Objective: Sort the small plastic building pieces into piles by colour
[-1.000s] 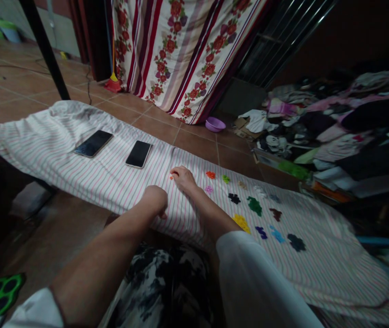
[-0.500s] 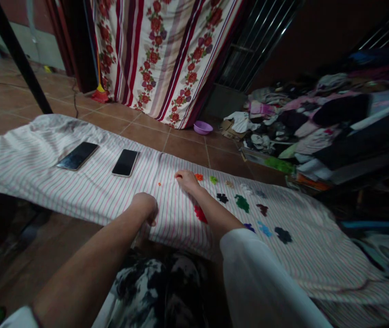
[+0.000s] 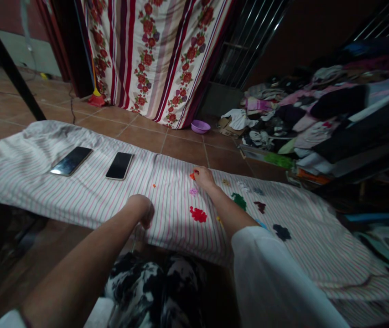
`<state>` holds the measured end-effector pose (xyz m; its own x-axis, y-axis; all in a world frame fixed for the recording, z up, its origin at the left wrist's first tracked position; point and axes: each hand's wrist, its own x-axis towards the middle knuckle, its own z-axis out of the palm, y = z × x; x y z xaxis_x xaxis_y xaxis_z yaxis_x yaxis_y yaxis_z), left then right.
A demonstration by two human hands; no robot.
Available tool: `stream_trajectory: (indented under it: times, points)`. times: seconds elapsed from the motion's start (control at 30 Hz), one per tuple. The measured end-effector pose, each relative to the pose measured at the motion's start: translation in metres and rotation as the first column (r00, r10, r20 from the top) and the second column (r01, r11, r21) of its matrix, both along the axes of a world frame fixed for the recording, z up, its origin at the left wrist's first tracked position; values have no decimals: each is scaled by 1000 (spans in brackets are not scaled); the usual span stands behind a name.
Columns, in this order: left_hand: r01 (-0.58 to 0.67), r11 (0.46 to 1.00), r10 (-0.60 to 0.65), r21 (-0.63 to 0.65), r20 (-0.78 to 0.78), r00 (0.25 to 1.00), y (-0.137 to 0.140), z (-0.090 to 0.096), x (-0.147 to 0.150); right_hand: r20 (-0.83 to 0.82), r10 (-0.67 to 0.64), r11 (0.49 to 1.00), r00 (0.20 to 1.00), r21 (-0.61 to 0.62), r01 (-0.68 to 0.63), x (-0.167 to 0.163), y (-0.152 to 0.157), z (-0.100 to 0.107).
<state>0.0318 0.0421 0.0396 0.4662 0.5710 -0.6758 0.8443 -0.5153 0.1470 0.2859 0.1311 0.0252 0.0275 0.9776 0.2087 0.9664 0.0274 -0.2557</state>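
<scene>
No brand, label or readable writing on anything in view; both phone screens are dark.

Right hand [image 3: 203, 177]: arm stretched forward across the striped cloth [image 3: 78, 191], white sleeve pushed up to the elbow, palm down. Fingertips are drawn together on a small orange piece [image 3: 192, 175] at the far side of the cloth, pinching it or just closing on it; the piece touches the fingers and the cloth.

Left hand [image 3: 142, 209]: forearm bare, reaching forward from lower left. Hand curled into a loose fist, knuckles up, resting at the near edge of the cloth. Whether anything is inside the fist cannot be told.

Small pieces on the cloth around the right arm:
- pink piece [image 3: 193, 192], just beside the right wrist, on its left
- red piece [image 3: 198, 214], larger, near the forearm, between the two arms
- tiny orange speck [image 3: 153, 185], apart, left of the hand
- green piece [image 3: 238, 200] and dark red piece [image 3: 260, 207], right of the forearm
- dark blue piece [image 3: 282, 232], further right, near the sleeve

Two phones lie flat, face up, well to the left: one phone [image 3: 119, 166] nearer the hands, a second phone [image 3: 71, 161] beyond it.

Beyond the cloth: tiled floor [image 3: 180, 148], a purple bowl [image 3: 200, 126] on it, a floral curtain [image 3: 160, 54] behind, a heap of clothes [image 3: 310, 114] to the right.
</scene>
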Motion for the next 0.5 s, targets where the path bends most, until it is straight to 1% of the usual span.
stream_trajectory:
  times: [0.1, 0.17, 0.23, 0.37, 0.5]
  points:
    - [24, 999, -27, -24, -113, 993, -6, 19, -2, 0, -38, 999, 999, -15, 38, 6, -2, -9]
    - [-4, 1000, 1, -20, -123, 992, -10, 30, -5, -6, -41, 999, 999, -31, 41, 8, -5, -15]
    - [-40, 999, 39, -6, -108, 993, -12, 35, -8, -14, -35, 999, 999, -34, 35, 9, -8, -20]
    - [-75, 996, 77, 44, -60, 995, -15, 31, -14, -34, -14, 1000, 999, -11, 14, 9, -13, -24]
    - [-100, 992, 104, 82, -45, 994, -17, 26, -17, -40, 12, 999, 999, 38, -11, 13, -18, -26]
